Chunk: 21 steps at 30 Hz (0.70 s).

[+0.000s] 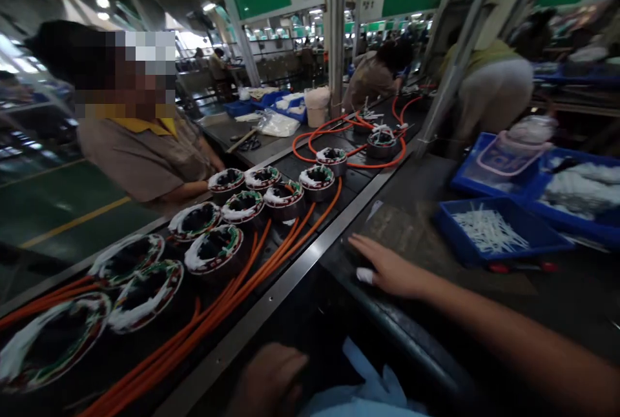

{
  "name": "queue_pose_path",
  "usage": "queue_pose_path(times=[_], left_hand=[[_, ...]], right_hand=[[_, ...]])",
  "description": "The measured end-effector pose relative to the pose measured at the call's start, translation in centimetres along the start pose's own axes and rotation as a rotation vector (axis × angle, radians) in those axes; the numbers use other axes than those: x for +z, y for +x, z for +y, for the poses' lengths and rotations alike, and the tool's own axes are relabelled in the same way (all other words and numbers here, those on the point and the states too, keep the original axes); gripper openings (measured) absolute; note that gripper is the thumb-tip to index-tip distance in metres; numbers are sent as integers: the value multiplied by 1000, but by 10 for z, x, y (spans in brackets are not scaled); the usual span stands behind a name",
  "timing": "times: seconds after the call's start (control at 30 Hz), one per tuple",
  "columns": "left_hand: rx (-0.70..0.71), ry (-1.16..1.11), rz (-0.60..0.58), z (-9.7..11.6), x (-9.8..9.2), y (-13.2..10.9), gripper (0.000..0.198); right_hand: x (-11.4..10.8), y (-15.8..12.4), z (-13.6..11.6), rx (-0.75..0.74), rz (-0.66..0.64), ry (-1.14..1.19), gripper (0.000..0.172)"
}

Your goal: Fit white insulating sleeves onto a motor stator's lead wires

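Observation:
My right hand (387, 266) rests at the edge of the dark workbench (404, 226), fingers stretched out and nothing in them. White tape wraps its thumb. Low in the picture, my left hand (272, 375) is blurred beside the conveyor's metal rail (285, 288), its fingers bent and partly hidden; I cannot tell whether it holds anything. On the conveyor stand several motor stators, round cores with white, green and red windings; the nearest to my hands is one stator (214, 265) in the middle. Orange cables (242, 281) run along the belt beside them.
A blue bin (455, 246) of thin white sticks stands on the bench at right. Behind it are another blue bin (489, 175) and a pink-rimmed basket (513, 153). A co-worker (140, 152) stands across the conveyor. A metal post (450, 62) rises beyond the bench.

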<state>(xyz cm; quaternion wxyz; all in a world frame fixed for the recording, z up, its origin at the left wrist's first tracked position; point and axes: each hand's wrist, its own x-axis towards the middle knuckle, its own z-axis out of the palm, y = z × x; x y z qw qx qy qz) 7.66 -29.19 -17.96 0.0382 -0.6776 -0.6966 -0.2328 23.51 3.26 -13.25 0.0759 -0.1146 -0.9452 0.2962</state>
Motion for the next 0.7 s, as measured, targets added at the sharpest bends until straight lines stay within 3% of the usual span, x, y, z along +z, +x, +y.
queue_pose_path(times=[0.07,0.17,0.27,0.33,0.4,0.5,0.6,0.7], left_hand=[[104,-238,-173,18,48,28,34],[26,-504,-524,34,105,53,27],[-56,-605,-700,37,141,60,29],[-45,-603,-758,39,156,62,30],[-1,-596,-806,42,165,67,30],[16,-594,-773,45,173,71,32],[-116,-547,-722,42,181,65,33],[-299,-459,-746,37,189,46,32]], right_hand=[[1,-71,-10,41,1,-48,62],[7,-177,-12,274,228,-273,55],[19,-273,-3,569,489,-569,56],[26,-324,4,757,569,-706,58],[31,-357,9,870,556,-753,59],[31,-376,12,887,489,-729,55],[25,-383,10,844,447,-702,50],[9,-396,9,846,455,-753,54]])
